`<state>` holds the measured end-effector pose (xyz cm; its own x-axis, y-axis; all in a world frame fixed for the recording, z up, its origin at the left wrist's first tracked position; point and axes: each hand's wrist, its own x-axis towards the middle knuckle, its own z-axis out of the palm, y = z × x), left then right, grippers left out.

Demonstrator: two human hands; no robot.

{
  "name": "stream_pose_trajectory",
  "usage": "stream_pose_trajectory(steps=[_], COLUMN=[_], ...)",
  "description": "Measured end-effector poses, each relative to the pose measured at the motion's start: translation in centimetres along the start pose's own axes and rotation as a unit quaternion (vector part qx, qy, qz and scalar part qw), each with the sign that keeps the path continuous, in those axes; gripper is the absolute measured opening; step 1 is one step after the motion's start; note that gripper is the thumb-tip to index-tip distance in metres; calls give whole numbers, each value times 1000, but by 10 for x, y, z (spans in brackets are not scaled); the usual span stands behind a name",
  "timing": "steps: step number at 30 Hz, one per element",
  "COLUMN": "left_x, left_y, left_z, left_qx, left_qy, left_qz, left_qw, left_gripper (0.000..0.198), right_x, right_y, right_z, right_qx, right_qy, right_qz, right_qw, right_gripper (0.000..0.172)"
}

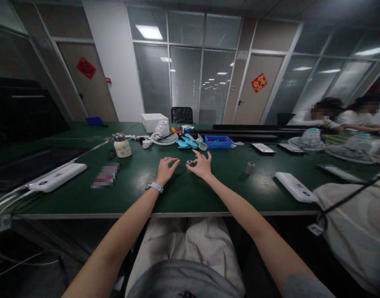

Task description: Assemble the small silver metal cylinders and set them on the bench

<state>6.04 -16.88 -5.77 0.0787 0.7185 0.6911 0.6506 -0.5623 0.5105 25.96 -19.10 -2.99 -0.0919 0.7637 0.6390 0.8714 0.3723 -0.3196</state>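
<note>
Near the middle of the table a small grey metal cylindrical part [189,162] sits beside the thumb of my right hand [203,166]. The fingers of that hand are spread and curved around the part, with the index finger raised away from the thumb. To the left, my left hand [167,169] has its thumb and index fingertips close together, pointing toward the part; anything between them is too small to make out. A second grey cylinder [250,167] stands upright on the table, right of my right hand.
Beyond my hands lie blue fan blades [189,142], a white fan body [162,129], a blue bin [218,142] and a white box [154,122]. A cream bottle [122,147] and white power strips [58,177] occupy the sides. Other people sit at the right.
</note>
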Motion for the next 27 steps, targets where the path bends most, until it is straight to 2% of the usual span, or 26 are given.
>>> stream_pose_trajectory(steps=[4,9,12,15,18,20,23,27], left_x=[1,12,17,17,11,7,3,0], left_y=[2,6,9,3,-7,-10,-11,-11], left_z=[3,8,5,-3,-11,-14,-14,-13], left_qx=[-24,-17,-19,21,96,131,149,136], left_qy=[-24,-26,11,48,-8,-56,-87,-66], left_qz=[12,-17,-14,-81,-180,-222,-231,-226], left_qw=[999,999,1000,995,979,965,958,962], left_gripper=[28,23,24,26,24,24,27,35], right_x=[0,-2,-4,-5,-6,-8,-8,0], right_y=[-28,-29,-28,-29,-31,-32,-33,-17], right_z=[23,30,31,31,29,29,28,16], right_qx=[57,79,82,72,62,57,51,17], right_qy=[-4,-1,-4,-5,-26,-44,-54,-32], right_qz=[2,16,19,21,14,0,-12,28], right_qw=[998,997,996,997,998,997,997,999], right_gripper=[68,68,67,62,50,42,38,36])
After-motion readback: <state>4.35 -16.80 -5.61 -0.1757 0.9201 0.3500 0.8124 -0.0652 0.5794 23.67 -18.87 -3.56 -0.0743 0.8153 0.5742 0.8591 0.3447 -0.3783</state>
